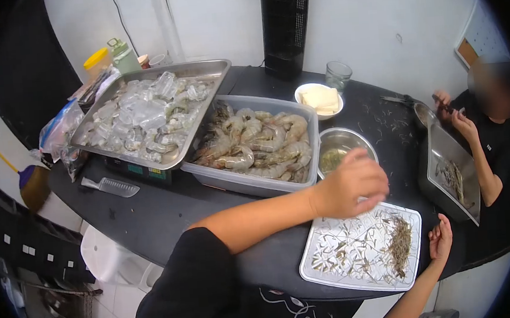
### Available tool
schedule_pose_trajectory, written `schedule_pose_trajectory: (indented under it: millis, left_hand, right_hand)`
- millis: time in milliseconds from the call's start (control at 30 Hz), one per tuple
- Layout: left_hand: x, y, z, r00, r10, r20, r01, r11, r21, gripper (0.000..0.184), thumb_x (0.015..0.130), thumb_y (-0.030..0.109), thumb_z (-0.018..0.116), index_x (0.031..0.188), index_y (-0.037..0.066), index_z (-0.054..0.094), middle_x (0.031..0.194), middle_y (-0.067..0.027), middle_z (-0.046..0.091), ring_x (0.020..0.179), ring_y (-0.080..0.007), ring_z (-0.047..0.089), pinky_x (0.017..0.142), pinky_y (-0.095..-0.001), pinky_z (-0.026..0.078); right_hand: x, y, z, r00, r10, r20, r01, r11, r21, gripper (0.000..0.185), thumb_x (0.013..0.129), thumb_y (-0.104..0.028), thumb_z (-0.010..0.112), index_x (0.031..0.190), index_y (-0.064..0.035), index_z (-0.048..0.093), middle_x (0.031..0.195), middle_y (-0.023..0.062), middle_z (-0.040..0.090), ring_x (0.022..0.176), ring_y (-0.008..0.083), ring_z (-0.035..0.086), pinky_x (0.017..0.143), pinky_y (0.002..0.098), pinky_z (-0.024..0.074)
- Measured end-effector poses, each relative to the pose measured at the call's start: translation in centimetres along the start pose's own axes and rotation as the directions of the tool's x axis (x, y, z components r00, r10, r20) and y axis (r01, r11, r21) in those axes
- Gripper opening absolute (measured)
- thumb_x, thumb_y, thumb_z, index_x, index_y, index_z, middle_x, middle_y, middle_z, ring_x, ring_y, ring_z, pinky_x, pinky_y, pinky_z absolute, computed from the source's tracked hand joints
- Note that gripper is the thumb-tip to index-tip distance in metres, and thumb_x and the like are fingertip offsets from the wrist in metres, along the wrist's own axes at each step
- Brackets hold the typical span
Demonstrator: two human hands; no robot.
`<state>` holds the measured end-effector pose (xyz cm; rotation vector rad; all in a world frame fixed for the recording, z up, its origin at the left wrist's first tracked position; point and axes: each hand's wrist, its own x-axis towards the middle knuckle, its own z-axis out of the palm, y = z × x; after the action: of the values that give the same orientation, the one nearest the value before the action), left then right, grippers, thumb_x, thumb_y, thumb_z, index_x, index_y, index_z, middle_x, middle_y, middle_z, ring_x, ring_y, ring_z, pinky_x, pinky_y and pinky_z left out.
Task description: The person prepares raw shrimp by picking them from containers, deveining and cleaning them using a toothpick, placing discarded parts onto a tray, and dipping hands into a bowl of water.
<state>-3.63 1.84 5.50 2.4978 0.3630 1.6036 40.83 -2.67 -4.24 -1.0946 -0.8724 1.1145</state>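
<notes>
My left hand (351, 185) hangs between the steel bowl (348, 133) and the white tray (366, 272). Its fingers are bent and blurred by motion, so whether they hold anything is unclear. Thin whisker-like bits (347, 244) are scattered over the tray, with a dense brown heap (400, 246) at its right side. Just right of the tray, my right hand (440, 239) rests with loosely curled, slightly parted fingers and nothing visible in it. A greenish liquid shows in the bowl. Beside it stands a grey plastic tub (239, 182) of whole shrimp (265, 140).
At the left, a large metal tray (225, 69) of shrimp and ice sits on a scale (149, 171), near a cleaver (112, 186). Behind are a white bowl (321, 114) and a glass (338, 75). A person (488, 113) sits right, behind a deep steel pan (446, 181).
</notes>
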Motion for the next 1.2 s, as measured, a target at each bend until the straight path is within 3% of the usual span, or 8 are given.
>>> schedule_pose_trajectory:
  millis: [67,233,400,467,500,633,1000,1200]
  left_hand:
    - [0.2,-0.7,-0.5,0.996,-0.06,-0.065,0.057,0.998,-0.04,0.016,0.079,0.013,0.066,0.094,0.01,0.062,0.1,-0.0039,0.06,0.096,-0.0218,0.057,0.095,-0.0471,0.037]
    - [-1.9,0.6,2.9,0.999,0.021,0.037,-0.016,0.994,-0.107,0.012,0.079,0.015,0.067,0.089,0.009,0.061,0.09,-0.0046,0.058,0.09,-0.0221,0.056,0.089,-0.0432,0.039]
    - [-5.0,2.3,6.0,0.9,0.148,0.411,-0.042,0.966,-0.255,0.016,0.078,0.017,0.068,0.092,0.011,0.062,0.099,-0.0051,0.058,0.093,-0.0225,0.055,0.095,-0.0499,0.038]
    - [-5.1,1.9,5.9,0.906,0.11,0.408,-0.025,0.978,-0.209,0.02,0.076,0.018,0.07,0.094,0.012,0.063,0.101,-0.0038,0.058,0.096,-0.0219,0.057,0.095,-0.0497,0.038]
    - [-4.9,1.7,5.8,0.908,0.093,0.409,-0.03,0.987,-0.158,0.024,0.074,0.019,0.072,0.096,0.013,0.063,0.103,-0.003,0.059,0.098,-0.0206,0.058,0.096,-0.0487,0.039]
    - [-4.2,2.3,5.2,0.911,0.09,0.403,-0.025,0.986,-0.163,0.025,0.071,0.014,0.072,0.095,0.013,0.065,0.102,-0.0025,0.062,0.1,-0.0197,0.059,0.094,-0.0452,0.04]
    - [-3.6,2.0,4.9,0.897,0.044,0.44,0.011,0.993,-0.12,0.026,0.072,0.011,0.07,0.097,0.01,0.065,0.099,-0.0038,0.063,0.098,-0.0214,0.059,0.095,-0.0446,0.038]
    - [-3.4,1.9,5.1,0.929,0.051,0.365,0.002,0.989,-0.145,0.019,0.073,0.009,0.071,0.091,0.008,0.065,0.095,-0.0055,0.064,0.091,-0.0227,0.06,0.087,-0.0418,0.043]
  right_hand:
    - [0.0,0.1,0.2,1.0,-0.002,-0.006,0.002,1.0,0.001,0.024,0.095,-0.017,0.054,0.115,-0.0051,0.057,0.061,-0.0057,0.039,0.053,0.0035,0.038,0.053,0.0216,0.0389]
    - [-0.2,0.0,0.4,1.0,-0.022,-0.012,0.023,1.0,0.003,0.025,0.094,-0.017,0.054,0.116,-0.0044,0.057,0.061,-0.0052,0.039,0.054,0.0035,0.039,0.052,0.0215,0.0386]
    - [-0.5,-0.6,1.6,1.0,-0.011,-0.013,0.011,1.0,-0.025,0.025,0.091,-0.017,0.058,0.112,-0.0033,0.06,0.065,-0.0064,0.042,0.056,0.004,0.041,0.05,0.0225,0.0394]
    - [-1.9,-2.3,4.3,0.992,0.029,-0.122,-0.037,0.998,-0.057,0.024,0.09,-0.018,0.06,0.107,-0.0016,0.062,0.068,-0.0059,0.045,0.056,0.0049,0.041,0.051,0.023,0.0422]
    - [-1.6,-1.8,4.0,0.994,-0.002,-0.113,0.001,1.0,-0.012,0.02,0.09,-0.016,0.06,0.105,-0.0024,0.062,0.063,-0.0059,0.042,0.053,0.0053,0.039,0.05,0.0241,0.0375]
    - [-2.2,-1.6,3.2,1.0,0.021,-0.018,-0.019,0.998,0.061,0.02,0.092,-0.01,0.055,0.109,-0.0002,0.061,0.06,-0.0035,0.042,0.055,0.0085,0.042,0.058,0.0277,0.0435]
    - [-1.5,-1.7,3.3,0.999,0.033,-0.028,-0.032,0.999,0.028,0.02,0.092,-0.013,0.056,0.107,-0.0009,0.06,0.059,-0.0035,0.043,0.053,0.0082,0.043,0.056,0.0279,0.0435]
    - [-1.6,-1.5,3.3,0.999,-0.014,-0.039,0.014,1.0,0.013,0.019,0.091,-0.011,0.056,0.106,-0.0001,0.062,0.06,-0.0031,0.047,0.05,0.0083,0.044,0.053,0.0282,0.0462]
